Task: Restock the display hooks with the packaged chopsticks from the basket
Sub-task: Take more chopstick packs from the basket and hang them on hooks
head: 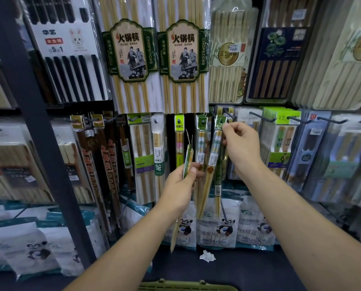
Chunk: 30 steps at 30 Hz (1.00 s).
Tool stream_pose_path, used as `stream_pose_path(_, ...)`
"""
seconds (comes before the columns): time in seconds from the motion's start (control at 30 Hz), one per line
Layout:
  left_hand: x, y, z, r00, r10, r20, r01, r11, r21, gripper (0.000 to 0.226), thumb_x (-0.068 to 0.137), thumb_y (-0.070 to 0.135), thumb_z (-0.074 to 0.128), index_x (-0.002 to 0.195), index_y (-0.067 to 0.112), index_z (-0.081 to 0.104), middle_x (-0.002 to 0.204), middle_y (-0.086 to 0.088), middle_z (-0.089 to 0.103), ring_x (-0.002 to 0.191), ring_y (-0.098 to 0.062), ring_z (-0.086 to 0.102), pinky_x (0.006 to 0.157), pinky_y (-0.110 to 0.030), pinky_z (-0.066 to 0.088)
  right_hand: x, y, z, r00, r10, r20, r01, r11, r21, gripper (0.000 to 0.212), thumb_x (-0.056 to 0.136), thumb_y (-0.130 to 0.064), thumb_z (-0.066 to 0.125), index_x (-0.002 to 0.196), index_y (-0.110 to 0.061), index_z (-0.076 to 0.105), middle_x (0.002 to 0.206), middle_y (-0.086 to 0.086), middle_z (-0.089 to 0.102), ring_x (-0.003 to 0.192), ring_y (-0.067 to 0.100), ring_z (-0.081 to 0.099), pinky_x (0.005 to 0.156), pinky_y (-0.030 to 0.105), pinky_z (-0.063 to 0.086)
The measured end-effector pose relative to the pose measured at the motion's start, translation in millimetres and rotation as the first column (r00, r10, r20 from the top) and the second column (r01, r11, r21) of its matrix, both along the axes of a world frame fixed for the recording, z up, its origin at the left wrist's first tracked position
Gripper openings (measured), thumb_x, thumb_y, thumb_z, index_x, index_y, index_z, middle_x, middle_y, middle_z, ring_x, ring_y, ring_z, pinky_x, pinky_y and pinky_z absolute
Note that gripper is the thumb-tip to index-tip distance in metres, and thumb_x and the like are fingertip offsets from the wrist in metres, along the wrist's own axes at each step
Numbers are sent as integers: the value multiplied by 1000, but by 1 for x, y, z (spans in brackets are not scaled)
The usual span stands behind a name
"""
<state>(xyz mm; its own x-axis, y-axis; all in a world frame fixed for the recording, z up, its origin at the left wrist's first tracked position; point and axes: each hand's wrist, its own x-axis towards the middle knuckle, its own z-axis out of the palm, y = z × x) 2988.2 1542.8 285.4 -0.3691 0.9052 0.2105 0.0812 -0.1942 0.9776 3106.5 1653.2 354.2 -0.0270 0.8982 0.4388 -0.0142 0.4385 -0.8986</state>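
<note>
Right hand (241, 147) pinches the header of a green chopstick pack (214, 153) between thumb and fingers, right at a display hook (229, 114). Pack hangs tilted below the hook; can't tell if it is threaded on. Left hand (180, 184), lower left of the hook, grips a second pack (187, 162) edge-on, fingers curled round it. Green basket (185, 287) rim far below the hook.

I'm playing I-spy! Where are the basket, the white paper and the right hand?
basket (185, 287): head view, on its green rim.
white paper (207, 256): head view, on its crumpled middle.
right hand (241, 143): head view, on the back of the hand.
</note>
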Motion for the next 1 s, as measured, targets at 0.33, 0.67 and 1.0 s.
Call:
stream_pose_path(0.33, -2, 1, -4, 996, -84, 33, 84, 996, 1, 22, 110, 22, 44, 121, 31, 61, 67, 3, 57, 52, -8, 46, 50, -23, 38, -1, 9, -2, 999, -51, 15, 50, 998, 48, 29, 98, -25, 61, 70, -17, 63, 48, -16, 49, 47, -1, 42, 50, 7, 40)
stream_pose_path(0.67, -3, -1, -1, 992, -112, 50, 113, 993, -20, 16, 109, 24, 46, 116, 25, 61, 66, 4, 50, 46, -4, 38, 44, -17, 31, -2, 11, 3, 996, -79, 47, 76, 995, 62, 29, 95, -26, 61, 69, -16, 61, 45, -17, 44, 44, -1, 40, 48, 8, 41)
stream_pose_path(1.0, -2, -3, 5, 983, -133, 130, 130, 991, 30, 15, 109, 27, 45, 100, 16, 45, 68, 5, 60, 53, -9, 48, 42, -23, 37, 2, -6, -8, 992, -130, 5, 130, 991, 45, 16, 95, -26, 67, 79, -23, 67, 73, -12, 67, 61, -8, 56, 58, 10, 41)
